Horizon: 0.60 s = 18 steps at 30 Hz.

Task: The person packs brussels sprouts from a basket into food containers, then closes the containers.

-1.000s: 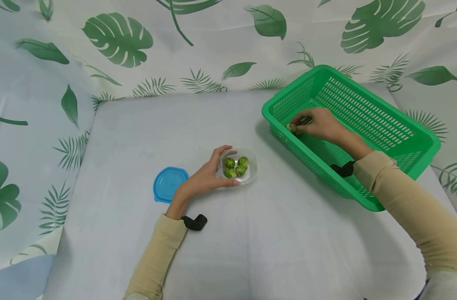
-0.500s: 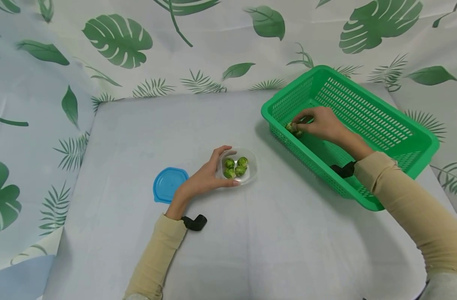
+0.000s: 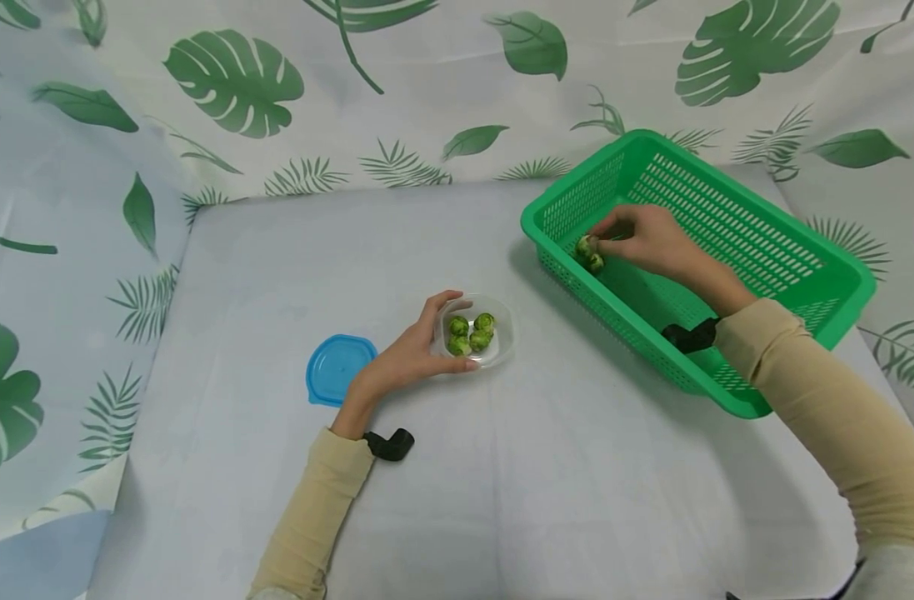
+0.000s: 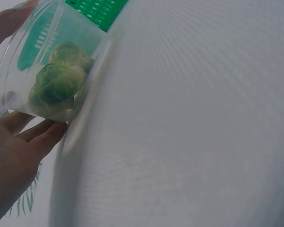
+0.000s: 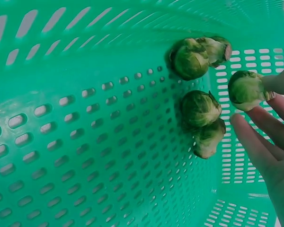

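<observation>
My left hand (image 3: 407,358) grips a small clear plastic container (image 3: 506,337) between thumb and fingers on the table. Several green Brussels sprouts (image 3: 481,340) lie inside it, two of them large in the left wrist view. Inside a green perforated basket (image 3: 614,321), my right hand (image 3: 655,242) pinches one Brussels sprout (image 5: 245,90) between thumb and fingertips, plain in the right wrist view. Several other Brussels sprouts (image 5: 201,109) lie loose on the basket floor near that hand. In the head view they are partly hidden behind the fingers.
A blue lid (image 3: 340,368) lies flat on the white-covered table (image 3: 442,508), left of the container and beside the left wrist. The basket's high walls surround the right hand. Leaf-patterned cloth (image 3: 404,108) hangs behind and at the sides.
My right hand has lifted slightly and shifted a little right, with a sprout in its fingers. More of the loose sprouts below now show. The left hand and container stay put.
</observation>
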Tool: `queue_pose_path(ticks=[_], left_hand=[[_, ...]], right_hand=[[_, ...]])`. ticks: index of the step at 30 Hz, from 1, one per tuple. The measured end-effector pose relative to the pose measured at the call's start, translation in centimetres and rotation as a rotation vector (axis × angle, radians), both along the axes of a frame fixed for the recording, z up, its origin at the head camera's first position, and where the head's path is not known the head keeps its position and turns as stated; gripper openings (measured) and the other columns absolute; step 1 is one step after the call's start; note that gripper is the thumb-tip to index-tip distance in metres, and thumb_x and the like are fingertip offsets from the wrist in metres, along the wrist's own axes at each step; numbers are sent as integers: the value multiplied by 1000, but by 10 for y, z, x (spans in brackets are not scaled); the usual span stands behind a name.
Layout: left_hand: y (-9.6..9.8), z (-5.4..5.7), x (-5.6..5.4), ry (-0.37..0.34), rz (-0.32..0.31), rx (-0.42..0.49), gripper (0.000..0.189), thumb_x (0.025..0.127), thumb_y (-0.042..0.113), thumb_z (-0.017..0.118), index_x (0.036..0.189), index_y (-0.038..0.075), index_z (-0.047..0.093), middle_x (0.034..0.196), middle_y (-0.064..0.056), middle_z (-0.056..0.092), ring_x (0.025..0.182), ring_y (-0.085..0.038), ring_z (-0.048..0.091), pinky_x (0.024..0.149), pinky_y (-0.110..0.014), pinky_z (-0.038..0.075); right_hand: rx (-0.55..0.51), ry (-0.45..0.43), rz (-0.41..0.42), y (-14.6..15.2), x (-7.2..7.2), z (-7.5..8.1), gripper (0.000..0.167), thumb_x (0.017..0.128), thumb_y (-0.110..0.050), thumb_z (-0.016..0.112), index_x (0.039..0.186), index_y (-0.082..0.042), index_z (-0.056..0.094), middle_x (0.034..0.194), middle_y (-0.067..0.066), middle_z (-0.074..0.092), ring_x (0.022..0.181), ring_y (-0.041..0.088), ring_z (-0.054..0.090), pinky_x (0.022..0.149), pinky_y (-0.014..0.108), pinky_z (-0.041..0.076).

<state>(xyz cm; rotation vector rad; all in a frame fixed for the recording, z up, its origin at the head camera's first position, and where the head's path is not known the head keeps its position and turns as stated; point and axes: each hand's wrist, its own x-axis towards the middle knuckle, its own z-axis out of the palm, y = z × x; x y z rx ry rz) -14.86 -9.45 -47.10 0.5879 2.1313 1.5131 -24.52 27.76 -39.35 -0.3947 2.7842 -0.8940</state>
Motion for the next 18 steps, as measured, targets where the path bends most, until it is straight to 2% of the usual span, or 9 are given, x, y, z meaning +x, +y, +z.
queue_pose_path(ticks=[6, 10, 12, 14, 16, 18], left_hand=[[-1, 0, 1, -7, 6, -4, 96, 89, 25, 82, 160, 27, 17, 164, 4, 36, 158, -19, 17, 125, -57, 19], [-1, 0, 1, -4, 9, 0, 97, 89, 26, 82, 160, 25, 17, 164, 5, 36, 158, -18, 16, 124, -57, 19], [0, -1, 0, -5, 7, 9, 97, 89, 24, 82, 161, 24, 17, 164, 5, 36, 158, -19, 16, 124, -57, 19], [0, -1, 0, -8, 2, 15, 97, 89, 23, 82, 161, 23, 16, 164, 3, 35, 158, -19, 16, 124, -58, 18], [0, -1, 0, -9, 1, 15, 97, 90, 23, 81, 161, 22, 16, 164, 3, 35, 158, -20, 15, 124, -58, 18], [0, -1, 0, -9, 1, 12, 98, 89, 23, 81, 162, 22, 16, 164, 2, 35, 158, -20, 16, 124, -58, 18]], right_hand=[[-72, -47, -17, 1, 0, 0, 28, 101, -25, 66, 117, -2, 67, 126, 22, 66, 119, 42, 66, 91, 48, 56], [-114, -50, -21, 2, 0, 1, 27, 102, -24, 65, 119, -3, 66, 129, 18, 64, 121, 42, 65, 86, 31, 57], [-124, -51, -23, 3, -1, 1, 28, 101, -25, 65, 119, -4, 66, 129, 16, 63, 116, 31, 69, 81, 24, 56], [-147, -61, -31, 3, 0, 1, 29, 101, -25, 65, 120, -4, 66, 129, 16, 63, 109, 14, 71, 80, 22, 55], [-155, -59, -36, 2, 0, 1, 30, 101, -27, 66, 121, -5, 66, 129, 15, 63, 101, -2, 67, 81, 22, 55], [-153, -49, -37, 2, 0, 1, 31, 101, -28, 66, 122, -5, 67, 129, 16, 63, 96, -11, 61, 82, 23, 54]])
